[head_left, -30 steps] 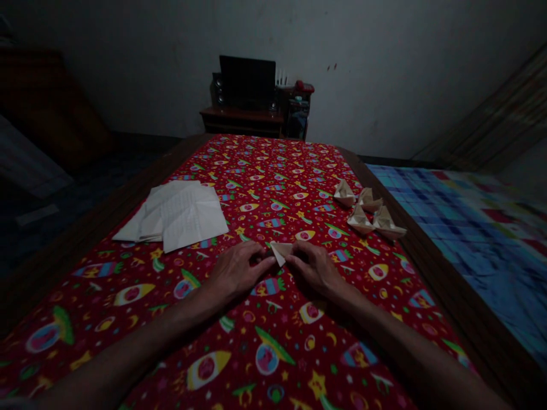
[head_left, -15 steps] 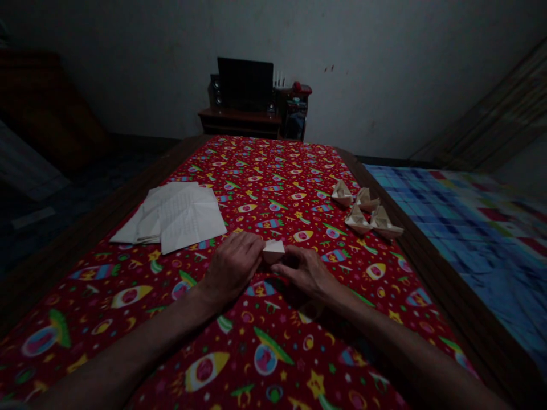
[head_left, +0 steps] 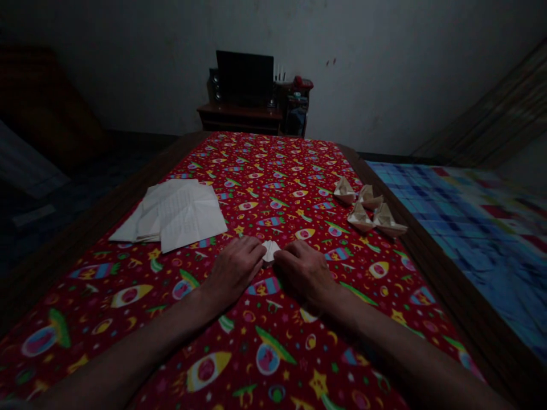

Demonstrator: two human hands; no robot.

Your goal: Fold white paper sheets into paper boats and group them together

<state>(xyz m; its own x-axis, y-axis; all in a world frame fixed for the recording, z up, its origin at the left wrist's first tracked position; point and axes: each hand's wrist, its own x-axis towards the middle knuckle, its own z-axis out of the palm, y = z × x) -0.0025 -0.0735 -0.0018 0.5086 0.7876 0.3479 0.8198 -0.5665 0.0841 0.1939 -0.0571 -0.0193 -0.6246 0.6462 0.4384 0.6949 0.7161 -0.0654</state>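
Observation:
A small folded piece of paper (head_left: 269,251) sits between my hands, just above or on the red patterned cloth (head_left: 273,319); its gap from the cloth is unclear. My left hand (head_left: 237,263) pinches its left side, fingers curled. On the opposite side my right hand (head_left: 305,269) grips it between thumb and bent fingers. Creases show on the paper's pale face, while its edges are hidden by my fingertips. To the left lies a fanned pile of paper sheets (head_left: 192,219), the top one faintly printed. Several folded paper boats (head_left: 360,217) stand grouped to the right.
Brown wooden edges (head_left: 431,273) border the cloth on both sides. A blue checked bedspread or mat (head_left: 461,245) lies beyond the right edge. At the far end stand a dark monitor (head_left: 245,78) on a low desk (head_left: 241,112) and a red telephone (head_left: 303,83).
The paper between my hands has been turned and refolded: a pointed triangle earlier, then a flat-topped shape, now a small creased fan-like form. Both hands stay close together; sheets and boats are unmoved.

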